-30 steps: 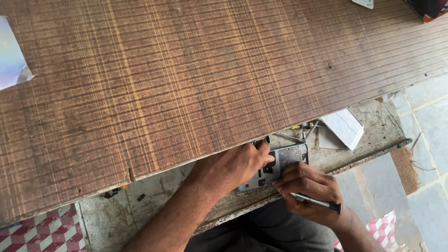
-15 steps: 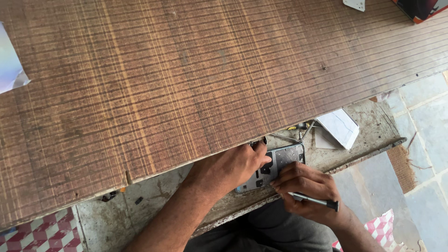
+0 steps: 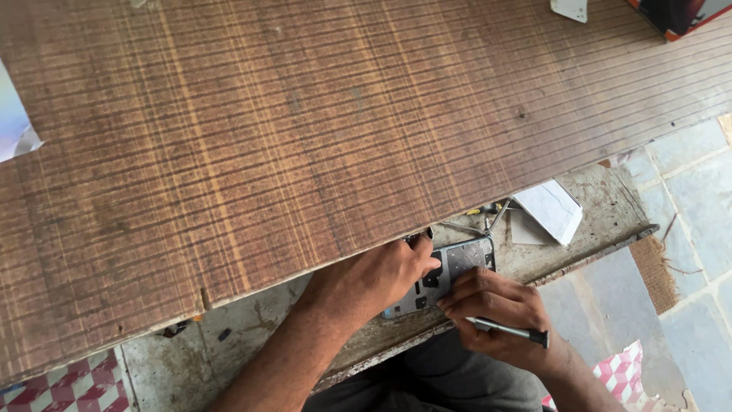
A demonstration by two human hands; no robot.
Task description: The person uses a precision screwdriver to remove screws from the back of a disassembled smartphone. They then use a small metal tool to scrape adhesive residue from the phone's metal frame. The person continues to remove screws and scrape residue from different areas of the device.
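The right hand grips a thin metal screwdriver, its tip on the opened phone. Just left of the phone, the left hand presses it down onto the worn lower shelf. Beyond the phone, tweezers and folded paper lie under the striped wooden tabletop.

Lower concrete ledge, grey and stained, partly covered by a large brown wood-grain board above the hands. On the ledge, under the left hand, lies an opened phone body. Beyond the right hand, folded white paper and thin metal tweezers lie near the board's edge. Small dark bits sit left of the forearm.
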